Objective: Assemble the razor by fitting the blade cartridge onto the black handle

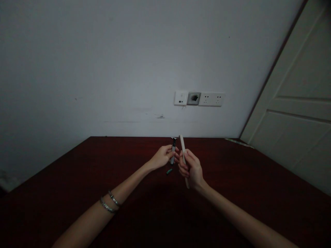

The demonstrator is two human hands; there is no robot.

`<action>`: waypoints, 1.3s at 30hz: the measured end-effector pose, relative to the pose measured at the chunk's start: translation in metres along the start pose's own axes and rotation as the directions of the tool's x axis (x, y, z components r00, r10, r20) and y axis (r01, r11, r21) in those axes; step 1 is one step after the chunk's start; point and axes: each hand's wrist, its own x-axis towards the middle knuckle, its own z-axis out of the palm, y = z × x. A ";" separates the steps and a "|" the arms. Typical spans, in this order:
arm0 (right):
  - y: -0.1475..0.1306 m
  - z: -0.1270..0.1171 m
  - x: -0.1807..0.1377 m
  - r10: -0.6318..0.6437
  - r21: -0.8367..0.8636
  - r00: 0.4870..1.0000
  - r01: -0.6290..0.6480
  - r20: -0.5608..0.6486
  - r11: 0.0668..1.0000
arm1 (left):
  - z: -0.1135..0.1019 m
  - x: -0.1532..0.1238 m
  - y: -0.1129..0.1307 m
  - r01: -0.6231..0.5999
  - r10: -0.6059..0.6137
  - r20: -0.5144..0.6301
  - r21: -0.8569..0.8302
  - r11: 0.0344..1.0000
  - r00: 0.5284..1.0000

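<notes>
In my left hand [163,156] is a slim razor [173,155] with a T-shaped head, black neck and grey handle. It stands upright, pinched between thumb and fingers. My right hand [191,168] is wrapped round a long pale stick [182,143], whose top leans slightly left and whose lower end shows below the fist. What kind of stick it is, I cannot tell. Both hands are close together above the table. Just below the razor lies a small green and dark piece [169,171], too small to name.
The dark red table [116,165] reaches back to a white wall [124,62]. Wall sockets [210,99] and a grey switch plate [193,98] sit above its far edge. A pale panelled door [297,113] stands at the right. A thin strip [239,142] lies near the table's back right corner.
</notes>
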 end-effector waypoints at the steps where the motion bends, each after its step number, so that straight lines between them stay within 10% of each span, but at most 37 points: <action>1: 0.001 0.000 0.001 -0.004 0.000 1.000 0.004 -0.009 1.000 | 0.000 0.000 0.000 -0.004 0.004 -0.003 0.010 1.000 1.000; 29: 0.011 -0.007 -0.003 0.091 -0.031 0.994 -0.093 -0.063 0.995 | -0.001 0.000 0.001 -0.057 0.079 -0.092 0.217 0.975 0.993; 39: -0.031 -0.038 -0.008 -0.010 -0.649 0.999 0.036 0.043 0.760 | -0.027 0.005 0.007 -0.073 0.113 -0.178 0.218 0.973 0.978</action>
